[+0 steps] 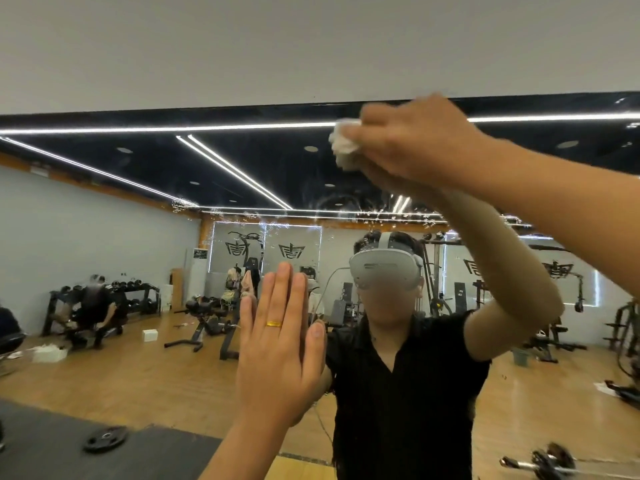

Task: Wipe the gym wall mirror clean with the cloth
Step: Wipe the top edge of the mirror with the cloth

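Faces one gym wall mirror full of reflected wooden floor and ceiling light strips, with plain wall above its dark top edge. Shows two hands raised, well apart. Presses the left hand flat on the glass, fingers straight, one gold ring on it. Grips one crumpled white cloth in the right hand, just under the top edge. Leaves wide glass open leftward, with a band of droplets at mid-height.

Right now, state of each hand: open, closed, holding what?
Left hand: open, fingers straight, flat on the mirror.
Right hand: closed on the white cloth, near the mirror's top edge.
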Demonstrator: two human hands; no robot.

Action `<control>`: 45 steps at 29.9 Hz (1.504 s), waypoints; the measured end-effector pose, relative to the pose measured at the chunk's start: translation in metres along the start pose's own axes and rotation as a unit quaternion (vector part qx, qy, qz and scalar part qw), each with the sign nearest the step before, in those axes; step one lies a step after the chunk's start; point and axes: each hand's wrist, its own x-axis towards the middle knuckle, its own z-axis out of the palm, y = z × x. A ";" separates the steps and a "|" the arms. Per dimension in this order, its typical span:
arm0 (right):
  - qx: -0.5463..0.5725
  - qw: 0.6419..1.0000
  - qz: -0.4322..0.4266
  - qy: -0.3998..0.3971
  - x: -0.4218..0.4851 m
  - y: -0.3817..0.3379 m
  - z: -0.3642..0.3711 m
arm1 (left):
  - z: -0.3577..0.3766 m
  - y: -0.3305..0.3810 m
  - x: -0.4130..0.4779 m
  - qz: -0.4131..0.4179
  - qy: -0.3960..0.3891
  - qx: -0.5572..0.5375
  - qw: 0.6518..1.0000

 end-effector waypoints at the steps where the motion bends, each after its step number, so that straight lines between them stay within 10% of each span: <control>1: -0.012 0.999 0.040 0.018 0.002 0.010 -0.002 | 0.000 0.000 0.000 0.001 0.000 0.000 1.000; 10: 0.035 0.999 0.014 -0.026 -0.017 -0.018 0.000 | 0.001 -0.001 -0.001 0.001 -0.006 0.003 1.000; 19: 0.048 0.962 0.262 0.059 0.028 -0.049 0.021 | 0.000 -0.003 -0.002 0.007 -0.014 0.011 1.000; 25: 0.112 0.990 0.080 0.017 0.084 -0.108 0.024 | 0.002 -0.004 -0.001 0.006 0.001 0.007 1.000; 33: 0.060 0.981 0.178 0.042 -0.022 -0.038 0.000 | 0.002 -0.001 -0.002 0.000 -0.004 0.003 1.000; 45: 0.041 0.998 0.037 0.001 -0.057 -0.025 -0.002 | -0.012 0.036 0.013 0.035 -0.010 -0.050 0.998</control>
